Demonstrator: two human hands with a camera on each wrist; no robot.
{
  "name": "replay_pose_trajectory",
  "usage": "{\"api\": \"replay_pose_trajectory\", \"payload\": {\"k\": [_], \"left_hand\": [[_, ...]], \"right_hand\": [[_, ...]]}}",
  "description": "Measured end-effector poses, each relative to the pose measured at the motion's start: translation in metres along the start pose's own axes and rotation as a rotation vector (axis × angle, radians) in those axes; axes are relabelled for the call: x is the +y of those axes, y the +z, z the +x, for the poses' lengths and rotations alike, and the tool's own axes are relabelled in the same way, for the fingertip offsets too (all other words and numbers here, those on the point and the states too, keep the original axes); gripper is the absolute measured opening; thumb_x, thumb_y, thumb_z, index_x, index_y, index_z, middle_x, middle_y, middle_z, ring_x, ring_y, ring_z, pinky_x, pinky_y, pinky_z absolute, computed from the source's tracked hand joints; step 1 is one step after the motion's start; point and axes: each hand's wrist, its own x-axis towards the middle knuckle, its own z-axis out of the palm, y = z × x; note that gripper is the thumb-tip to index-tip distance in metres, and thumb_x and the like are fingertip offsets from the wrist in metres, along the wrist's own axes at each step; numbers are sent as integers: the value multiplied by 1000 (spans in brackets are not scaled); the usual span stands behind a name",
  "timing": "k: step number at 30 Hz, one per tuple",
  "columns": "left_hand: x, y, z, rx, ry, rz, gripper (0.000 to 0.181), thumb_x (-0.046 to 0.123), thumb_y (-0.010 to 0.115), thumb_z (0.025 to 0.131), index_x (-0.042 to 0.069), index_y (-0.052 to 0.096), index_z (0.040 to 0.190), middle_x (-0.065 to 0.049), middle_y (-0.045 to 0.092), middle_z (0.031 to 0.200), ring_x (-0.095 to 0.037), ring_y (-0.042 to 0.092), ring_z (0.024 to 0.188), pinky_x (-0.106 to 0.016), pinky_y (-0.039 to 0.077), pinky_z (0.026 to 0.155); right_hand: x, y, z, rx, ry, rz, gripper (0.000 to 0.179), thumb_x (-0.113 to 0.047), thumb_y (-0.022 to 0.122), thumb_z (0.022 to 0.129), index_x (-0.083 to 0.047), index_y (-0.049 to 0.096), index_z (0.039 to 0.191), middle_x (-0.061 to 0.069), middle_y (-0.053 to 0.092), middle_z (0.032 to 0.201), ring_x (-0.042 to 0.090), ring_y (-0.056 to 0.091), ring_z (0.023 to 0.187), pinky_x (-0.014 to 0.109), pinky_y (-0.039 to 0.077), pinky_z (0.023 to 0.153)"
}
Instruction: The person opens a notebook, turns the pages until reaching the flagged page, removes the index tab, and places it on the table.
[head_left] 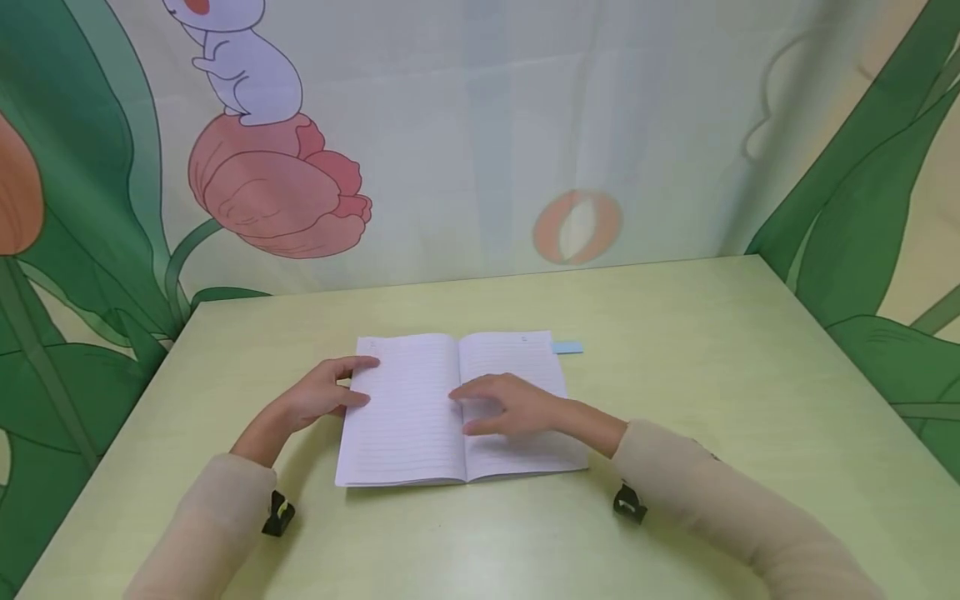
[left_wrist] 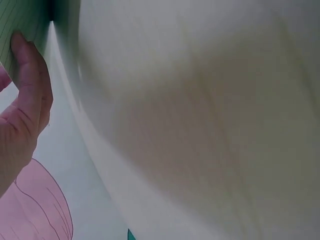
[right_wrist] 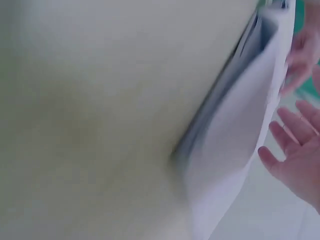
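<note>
Reading from the left edge of the pale yellow-green worktop (head_left: 750,358), we first meet the person's left hand (head_left: 315,396), loosely extended rather than clenched, its forefinger and thumb resting on the left margin of an open, white-paged, ruled paper notebook (head_left: 405,425). The notebook lies a little left of midway between the worktop's left and right edges, short of the back edge, its centre fold running front to back. We judge the step in hand to be handling the open pages, with this hand as the steadying one; whether for leafing or flattening we cannot tell. The right hand (head_left: 521,408) grasps nothing, its fingers apart over the right page and its forefinger pointing to the fold; contact with the paper is uncertain. The next move, in our reading, calls for a steady left margin and a light touch of the right fingertips, so as not to crease a sheet. Each page bears a tiny mark along its top, too small for us to read; the light-blue rectangular tab (head_left: 568,347) beyond the right page's outer edge shows no legible writing, and we find no brand.
</note>
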Motion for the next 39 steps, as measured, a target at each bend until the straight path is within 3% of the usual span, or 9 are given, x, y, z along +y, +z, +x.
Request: {"api": "replay_pose_trajectory", "payload": {"k": [7, 10, 14, 24, 39], "left_hand": [[0, 0, 2, -12, -35, 32, 59, -9, 57, 80, 0, 36, 135, -25, 32, 132, -26, 53, 91, -35, 49, 73], [-2, 1, 4, -11, -46, 45, 60, -11, 57, 78, 0, 37, 134, -26, 34, 130, -27, 52, 91, -33, 48, 72], [-3, 2, 5, -12, -63, 62, 61, -13, 57, 77, 0, 38, 133, -25, 37, 127, -28, 51, 93, -32, 48, 71], [-6, 3, 8, -14, -83, 84, 60, -14, 57, 77, 2, 40, 132, -23, 42, 118, -27, 52, 89, -32, 48, 70], [-4, 4, 8, -25, -87, 104, 60, -14, 56, 77, 2, 40, 132, -22, 41, 115, -26, 52, 86, -32, 47, 69]], "right_hand": [[45, -27, -16, 198, 279, -107, 67, -29, 68, 81, 3, 41, 134, 19, 44, 133, 34, 37, 124, 44, 26, 102], [54, -35, -21, 219, 372, -141, 77, -33, 69, 79, 4, 34, 136, 22, 37, 137, 37, 30, 127, 50, 24, 101], [58, -40, -24, 183, 454, -211, 86, -40, 68, 78, 4, 28, 139, 22, 29, 142, 38, 21, 131, 58, 23, 97], [65, -34, -27, -80, 490, -366, 94, -61, 52, 81, -1, 18, 144, 15, 13, 149, 34, 1, 136, 66, 7, 97], [64, -30, -24, -81, 489, -381, 90, -57, 55, 82, 0, 21, 143, 14, 12, 150, 34, 1, 136, 66, 9, 97]]}}
